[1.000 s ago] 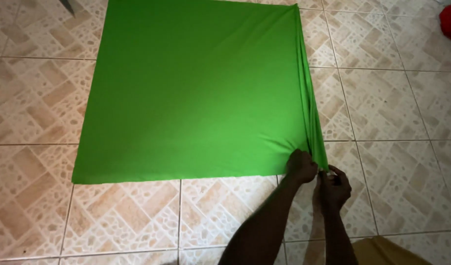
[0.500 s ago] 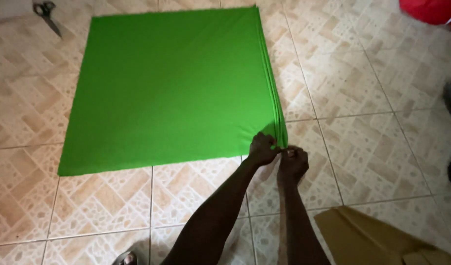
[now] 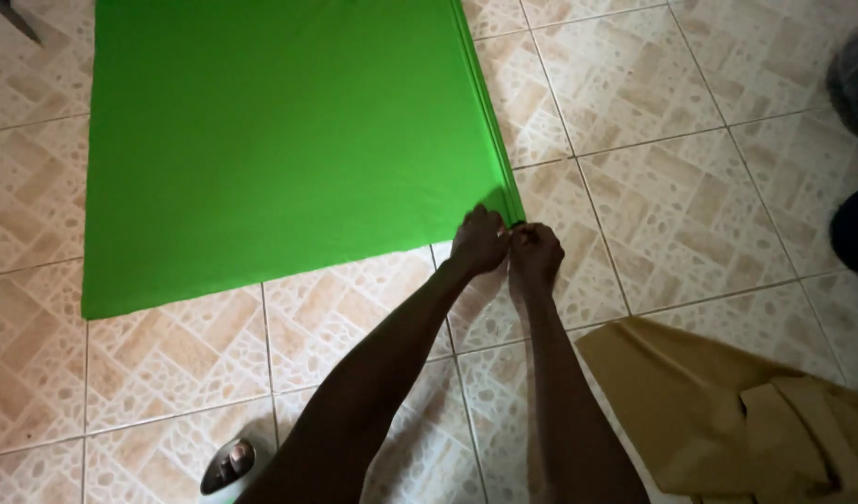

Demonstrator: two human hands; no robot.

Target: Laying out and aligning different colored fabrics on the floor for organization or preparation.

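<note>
Fingers of the left hand (image 3: 478,241) and right hand (image 3: 535,254) are curled narrow, together pinching the near right corner of one green cloth (image 3: 279,140), which lies spread flat on the tiled floor (image 3: 671,187). One tan cloth (image 3: 737,411) lies crumpled near the right forearm. One bare foot (image 3: 229,465) shows below.

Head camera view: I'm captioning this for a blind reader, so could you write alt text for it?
Both hands, the left hand and the right hand, pinch the near right corner of a bright green cloth spread flat on a patterned tile floor. A crumpled tan cloth lies at lower right, and a sandalled foot shows at the bottom edge.
</note>
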